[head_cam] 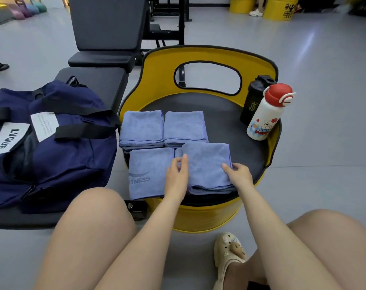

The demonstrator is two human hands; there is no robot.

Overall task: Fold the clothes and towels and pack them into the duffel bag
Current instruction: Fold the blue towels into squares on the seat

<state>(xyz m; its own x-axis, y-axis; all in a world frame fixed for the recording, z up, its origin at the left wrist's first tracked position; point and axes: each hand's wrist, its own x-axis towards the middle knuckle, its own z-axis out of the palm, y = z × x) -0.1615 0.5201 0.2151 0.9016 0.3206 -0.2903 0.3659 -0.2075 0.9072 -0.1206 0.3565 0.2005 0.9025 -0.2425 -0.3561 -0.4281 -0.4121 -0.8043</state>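
Towels: four are lying folded on the yellow seat (157, 65), the left hand (176, 176) and right hand (238, 174) are resting open-fingered on the near right towel (207, 164), and the duffel bag (58, 130) is awaiting packing.

Both arms are bare from above the elbow down to the left hand (177, 176) and the right hand (238, 174), with no sleeve, watch or ring in view. The fingernails are short and unpainted. Both thighs are bare. One foot wears a cream perforated foam clog (227, 256) decorated with small charms, among them a brown bear.
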